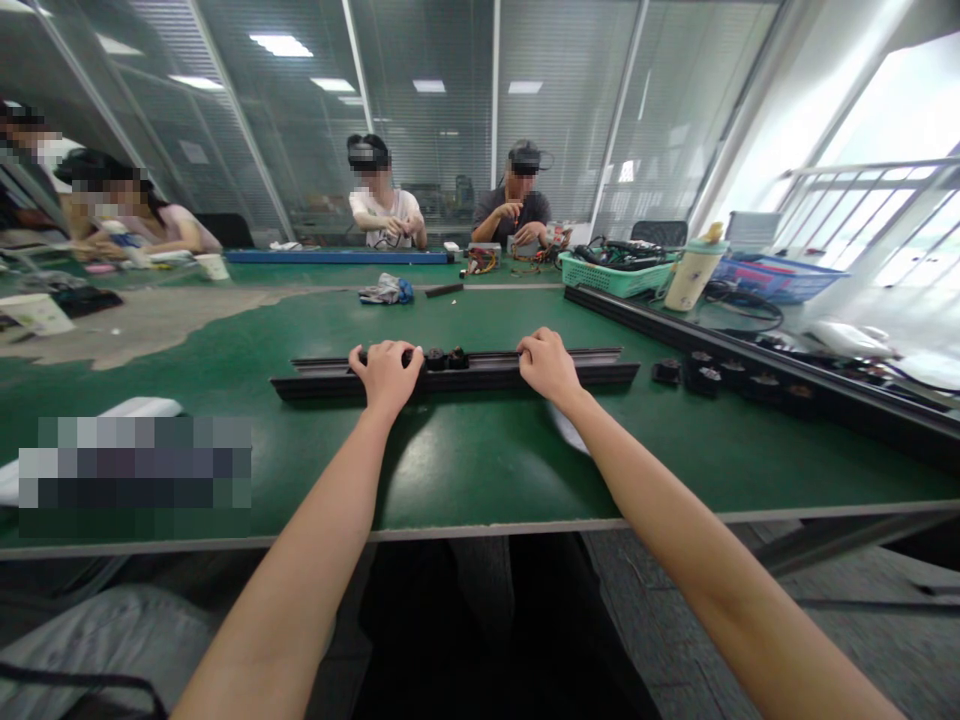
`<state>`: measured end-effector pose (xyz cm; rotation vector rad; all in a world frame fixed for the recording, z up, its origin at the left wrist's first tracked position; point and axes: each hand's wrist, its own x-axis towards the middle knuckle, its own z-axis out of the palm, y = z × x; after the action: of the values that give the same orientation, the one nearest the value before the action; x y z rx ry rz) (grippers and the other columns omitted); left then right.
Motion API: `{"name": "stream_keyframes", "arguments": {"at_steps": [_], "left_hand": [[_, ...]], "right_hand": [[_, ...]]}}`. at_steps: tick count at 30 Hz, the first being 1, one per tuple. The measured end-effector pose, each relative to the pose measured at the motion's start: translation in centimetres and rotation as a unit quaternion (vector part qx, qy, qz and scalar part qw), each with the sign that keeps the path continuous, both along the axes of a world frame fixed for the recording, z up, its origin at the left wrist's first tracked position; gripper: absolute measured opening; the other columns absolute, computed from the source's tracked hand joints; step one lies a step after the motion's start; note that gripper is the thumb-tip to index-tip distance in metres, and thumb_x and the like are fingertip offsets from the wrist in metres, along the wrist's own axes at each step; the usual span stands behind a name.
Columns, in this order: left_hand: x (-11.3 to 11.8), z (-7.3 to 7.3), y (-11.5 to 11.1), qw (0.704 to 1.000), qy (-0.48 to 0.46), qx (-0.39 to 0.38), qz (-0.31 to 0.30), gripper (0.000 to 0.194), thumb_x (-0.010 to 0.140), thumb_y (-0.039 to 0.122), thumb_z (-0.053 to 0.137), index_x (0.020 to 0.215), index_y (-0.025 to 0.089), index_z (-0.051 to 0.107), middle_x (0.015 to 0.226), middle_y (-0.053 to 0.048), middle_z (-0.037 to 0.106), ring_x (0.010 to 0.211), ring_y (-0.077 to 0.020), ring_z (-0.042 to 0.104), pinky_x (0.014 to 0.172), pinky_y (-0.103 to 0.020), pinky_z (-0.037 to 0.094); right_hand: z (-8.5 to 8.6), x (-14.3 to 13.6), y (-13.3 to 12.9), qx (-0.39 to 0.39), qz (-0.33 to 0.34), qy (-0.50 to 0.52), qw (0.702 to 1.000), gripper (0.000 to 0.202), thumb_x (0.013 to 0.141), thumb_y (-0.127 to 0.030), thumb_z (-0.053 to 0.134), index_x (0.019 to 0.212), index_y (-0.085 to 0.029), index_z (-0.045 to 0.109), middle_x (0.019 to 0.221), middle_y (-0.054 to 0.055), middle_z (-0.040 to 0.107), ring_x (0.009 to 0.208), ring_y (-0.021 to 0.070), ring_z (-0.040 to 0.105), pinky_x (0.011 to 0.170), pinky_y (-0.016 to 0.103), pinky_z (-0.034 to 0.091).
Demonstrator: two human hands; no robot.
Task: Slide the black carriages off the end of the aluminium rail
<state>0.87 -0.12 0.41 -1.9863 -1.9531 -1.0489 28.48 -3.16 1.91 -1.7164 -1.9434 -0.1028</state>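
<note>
A long black rail (480, 380) with a grooved channel lies crosswise on the green table (457, 470). My left hand (388, 372) is curled over its left half, fingers bent around a small black part, mostly hidden by the hand. Between my hands, more small black parts (446, 358) sit in the channel. Farther right, my right hand (549, 362) grips the rail with bent fingers; the fingertips are partly hidden. Under my right forearm a pale flat item (571, 430) shows in part.
Black parts (705, 375) lie right of the rail, beside a longer black rail (750, 355). Behind stand a green basket (611, 280), a tumbler (691, 275) and a blue basket (784, 285). A crumpled cloth (386, 290) lies ahead. Several people sit across the table.
</note>
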Motion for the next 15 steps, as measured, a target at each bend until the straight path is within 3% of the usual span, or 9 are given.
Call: {"name": "stream_keyframes", "arguments": {"at_steps": [7, 15], "left_hand": [[0.05, 0.01, -0.01, 1.0, -0.001, 0.002, -0.001, 0.029, 0.103, 0.042, 0.051, 0.098, 0.029, 0.076, 0.122, -0.01, 0.079, 0.125, -0.0339, 0.063, 0.128, -0.061, 0.022], [0.03, -0.11, 0.09, 1.0, -0.001, 0.002, -0.001, 0.032, 0.103, 0.043, 0.05, 0.1, 0.027, 0.078, 0.122, -0.011, 0.079, 0.125, -0.0345, 0.064, 0.127, -0.06, 0.021]], "right_hand": [[-0.45, 0.14, 0.34, -0.021, 0.006, -0.011, 1.0, 0.032, 0.107, -0.022, 0.049, 0.122, -0.019, 0.078, 0.127, 0.017, 0.067, 0.122, 0.0298, 0.059, 0.103, 0.039, 0.05], [-0.76, 0.4, 0.83, -0.013, 0.015, -0.003, 1.0, 0.04, 0.106, -0.012, 0.042, 0.12, -0.019, 0.079, 0.127, 0.017, 0.066, 0.124, 0.03, 0.055, 0.096, 0.036, 0.052]]}}
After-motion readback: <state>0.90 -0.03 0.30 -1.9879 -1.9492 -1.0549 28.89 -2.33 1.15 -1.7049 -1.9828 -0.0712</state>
